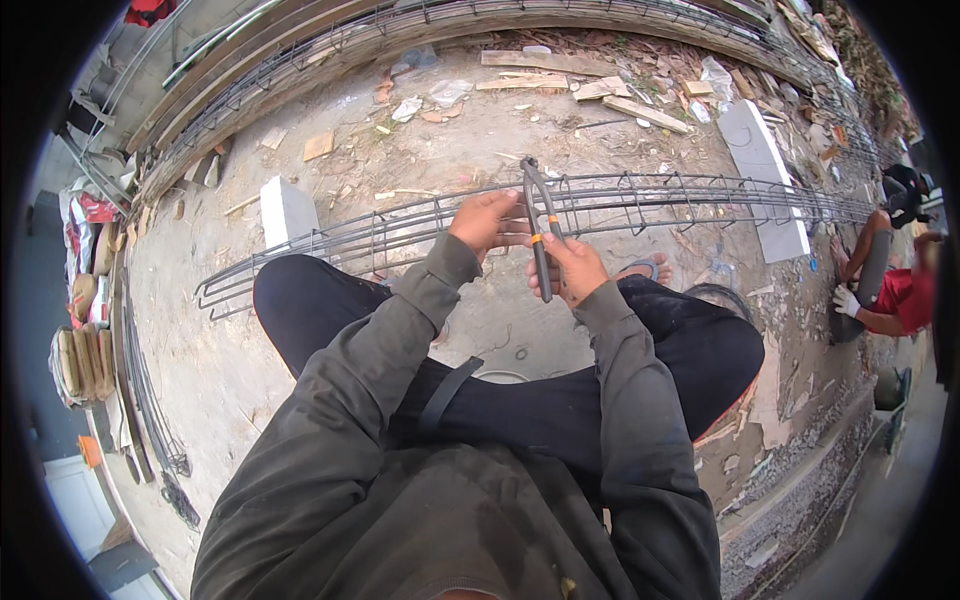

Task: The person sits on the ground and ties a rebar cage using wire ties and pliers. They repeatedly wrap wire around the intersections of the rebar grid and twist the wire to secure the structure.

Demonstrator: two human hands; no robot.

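A pair of long-handled pincers (541, 215) with dark grips and orange bands is in my right hand (577, 270), whose fingers close round the handles. The jaws point away from me and lie over a long rebar cage (645, 200), made of thin steel bars with stirrups. My left hand (484, 224) is at the cage's near side, just left of the pincers. Its thumb and fingers are apart, reaching to the bars; I see nothing held in them. The cage rests across a white block (287, 210) at left and a longer white block (765, 180) at right.
My bent knees flank the cage's near side. At far right, another person (905, 300) in red, with a white glove, sits by the cage's end. Wood scraps (645, 112) litter the ground beyond. More rebar (270, 90) lies along the far edge; filled sacks (83, 362) sit at left.
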